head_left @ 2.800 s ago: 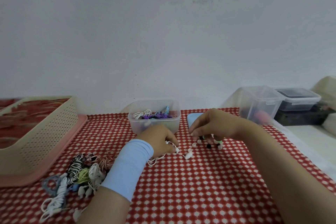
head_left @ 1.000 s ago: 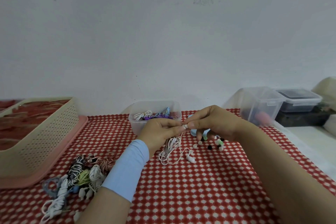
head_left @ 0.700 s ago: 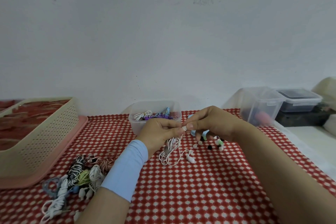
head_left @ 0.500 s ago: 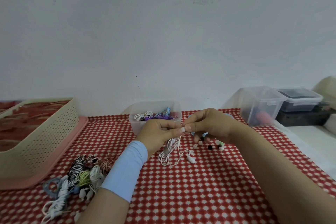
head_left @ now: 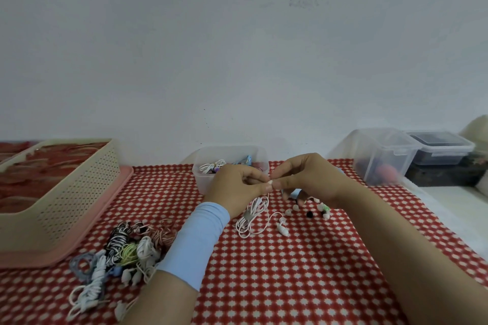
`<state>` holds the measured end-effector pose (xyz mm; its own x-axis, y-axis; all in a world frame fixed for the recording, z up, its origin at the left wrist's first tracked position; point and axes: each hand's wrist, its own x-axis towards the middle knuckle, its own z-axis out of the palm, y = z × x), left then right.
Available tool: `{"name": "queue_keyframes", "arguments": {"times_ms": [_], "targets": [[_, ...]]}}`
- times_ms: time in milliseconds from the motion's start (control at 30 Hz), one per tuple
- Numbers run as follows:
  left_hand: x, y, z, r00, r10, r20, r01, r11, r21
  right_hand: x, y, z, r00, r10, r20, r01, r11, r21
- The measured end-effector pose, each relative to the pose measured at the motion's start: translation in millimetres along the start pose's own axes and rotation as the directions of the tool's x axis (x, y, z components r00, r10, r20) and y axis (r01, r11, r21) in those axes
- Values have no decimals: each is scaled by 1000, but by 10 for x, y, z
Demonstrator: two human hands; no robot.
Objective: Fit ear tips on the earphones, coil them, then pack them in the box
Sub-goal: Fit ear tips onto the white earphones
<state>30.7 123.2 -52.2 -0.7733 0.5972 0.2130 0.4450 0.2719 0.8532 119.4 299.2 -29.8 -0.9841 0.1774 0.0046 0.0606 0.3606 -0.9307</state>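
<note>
Held up front-centre: white earphones, cable loop hanging down to checked cloth. Left hand pinches one bud, right hand pinches ear tip against it. So, tip-fitting step (seating too tiny to judge). Second bud lies on cloth, probably wants one from loose ear tips next. Then coiling, then clear box just behind.

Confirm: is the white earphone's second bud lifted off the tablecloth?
No: the second bud lies on the tablecloth below the left hand and right hand, which pinch the first bud between them.
</note>
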Motion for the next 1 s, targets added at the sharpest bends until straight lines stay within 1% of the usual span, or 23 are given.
{"name": "queue_keyframes", "arguments": {"times_ms": [200,300,367,467,567,767,900,1000], "targets": [[3,-15,-26,1000,0,-12,0,1000,0,15,10,57,999,-6,-43,7,1000,17],[4,-34,-41,1000,-13,21,14,999,-42,-10,-35,35,1000,5,8,-5,1000,30],[1,-32,-43,999,-16,47,20,996,-82,-38,-62,-3,998,35,48,-38,998,45],[-12,-5,-48,997,-12,71,22,990,-140,-46,-60,-35,993,72,94,-84,989,123],[-29,18,-65,996,-1,95,19,982,-186,-41,-51,-30,990,90,110,-109,977,183],[-28,-3,-89,996,11,87,8,977,-212,-8,-14,15,993,65,101,-79,988,135],[-22,-28,-92,994,-10,108,34,975,-220,-24,-24,-23,989,63,133,-84,983,164],[-22,-34,-85,991,-19,129,49,971,-232,-12,-3,10,992,58,109,-74,985,154]]}}
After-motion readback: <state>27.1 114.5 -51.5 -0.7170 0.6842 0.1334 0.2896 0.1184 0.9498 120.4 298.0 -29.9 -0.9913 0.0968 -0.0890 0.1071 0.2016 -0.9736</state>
